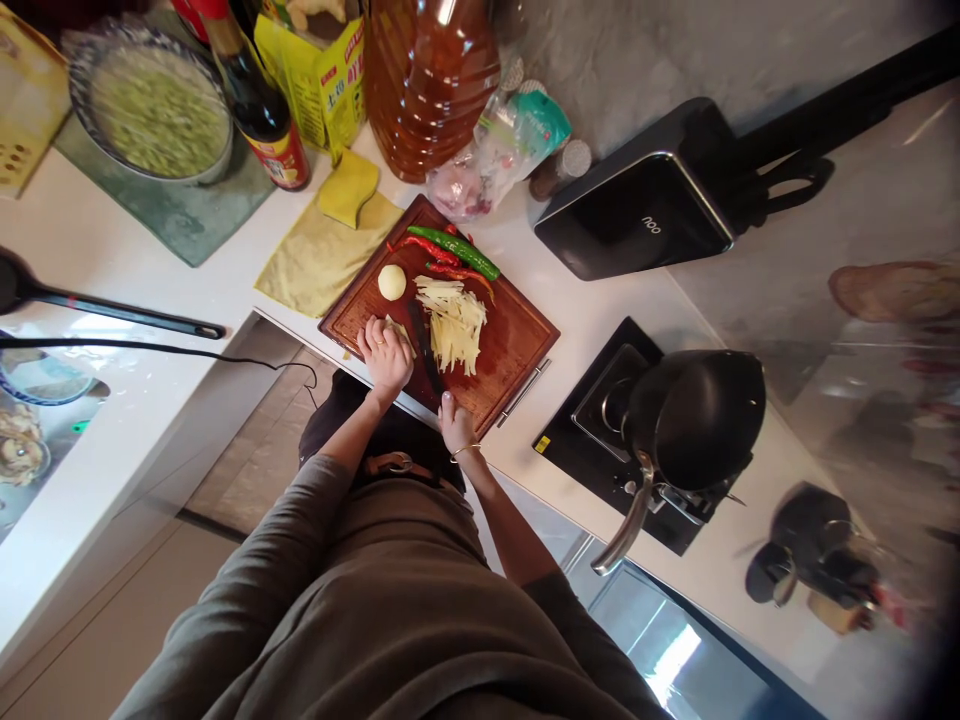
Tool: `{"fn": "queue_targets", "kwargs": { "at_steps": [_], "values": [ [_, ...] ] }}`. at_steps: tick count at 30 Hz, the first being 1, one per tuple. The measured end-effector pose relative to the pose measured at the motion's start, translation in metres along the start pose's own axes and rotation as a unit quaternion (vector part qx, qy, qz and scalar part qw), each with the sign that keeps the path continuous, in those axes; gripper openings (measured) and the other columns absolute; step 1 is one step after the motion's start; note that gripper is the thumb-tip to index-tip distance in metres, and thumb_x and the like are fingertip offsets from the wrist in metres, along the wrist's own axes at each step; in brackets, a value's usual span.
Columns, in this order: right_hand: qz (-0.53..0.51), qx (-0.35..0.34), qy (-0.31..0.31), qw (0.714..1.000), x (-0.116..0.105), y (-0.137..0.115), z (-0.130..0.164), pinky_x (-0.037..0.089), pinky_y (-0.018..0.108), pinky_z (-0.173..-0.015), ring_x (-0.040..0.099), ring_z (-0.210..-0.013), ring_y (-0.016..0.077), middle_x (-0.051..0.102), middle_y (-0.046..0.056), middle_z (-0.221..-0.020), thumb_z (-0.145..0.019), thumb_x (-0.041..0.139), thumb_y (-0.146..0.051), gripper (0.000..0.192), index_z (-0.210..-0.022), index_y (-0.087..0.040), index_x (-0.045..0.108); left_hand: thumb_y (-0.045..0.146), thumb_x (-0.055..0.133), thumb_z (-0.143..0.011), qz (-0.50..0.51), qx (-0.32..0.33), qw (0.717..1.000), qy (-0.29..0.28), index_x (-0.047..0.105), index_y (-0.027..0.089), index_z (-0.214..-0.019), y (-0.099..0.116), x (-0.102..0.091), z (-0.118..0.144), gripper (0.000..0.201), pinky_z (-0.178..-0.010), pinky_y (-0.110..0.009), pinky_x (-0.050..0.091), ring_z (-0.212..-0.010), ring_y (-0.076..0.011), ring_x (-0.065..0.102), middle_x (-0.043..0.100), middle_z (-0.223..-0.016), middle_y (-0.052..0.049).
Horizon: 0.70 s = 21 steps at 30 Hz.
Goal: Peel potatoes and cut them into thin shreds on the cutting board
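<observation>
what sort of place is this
Most likely a home kitchen: a pan on a stove, a knife block, and a cutting board with sliced food.

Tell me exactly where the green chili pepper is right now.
In the head view, the green chili pepper lies near the upper-right edge of the cutting board, beside the red chilies and just above the pale strips.
</observation>
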State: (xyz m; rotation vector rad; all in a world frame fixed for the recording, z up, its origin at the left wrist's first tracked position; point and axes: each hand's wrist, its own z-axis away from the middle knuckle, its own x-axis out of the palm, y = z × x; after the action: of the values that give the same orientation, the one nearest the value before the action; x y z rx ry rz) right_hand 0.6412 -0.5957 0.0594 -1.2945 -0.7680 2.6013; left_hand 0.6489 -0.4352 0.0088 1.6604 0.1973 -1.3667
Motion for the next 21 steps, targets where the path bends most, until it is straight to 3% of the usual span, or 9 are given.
{"fn": "queue_targets", "kwargs": {
  "at_steps": [11,21],
  "values": [
    [-0.021,0.020,-0.032,0.999,-0.014,-0.008,0.010,0.038,0.026,-0.057,0.055,-0.054,0.0157,0.058,0.006,-0.053,-0.093,0.013,-0.055,0.067,-0.063,-0.018,0.060,0.026,0.039,-0.085,0.006,-0.005,1.000,0.000,0.054,0.008,-0.107,0.000,-0.001,0.000,0.032,-0.115,-0.050,0.013,-0.136,-0.0279,0.030,0.049,-0.130,-0.022],
    [0.023,0.003,-0.018,1.000,-0.015,-0.001,0.013,0.039,0.027,-0.059,0.059,-0.059,0.0174,0.063,0.009,-0.061,-0.094,0.014,-0.052,0.066,-0.067,-0.018,0.062,0.026,0.040,-0.085,0.004,-0.009,1.000,-0.001,0.055,0.009,-0.106,-0.001,0.003,0.001,0.031,-0.115,-0.049,0.012,-0.137,-0.0276,0.029,0.048,-0.131,-0.022]
  ]
}}
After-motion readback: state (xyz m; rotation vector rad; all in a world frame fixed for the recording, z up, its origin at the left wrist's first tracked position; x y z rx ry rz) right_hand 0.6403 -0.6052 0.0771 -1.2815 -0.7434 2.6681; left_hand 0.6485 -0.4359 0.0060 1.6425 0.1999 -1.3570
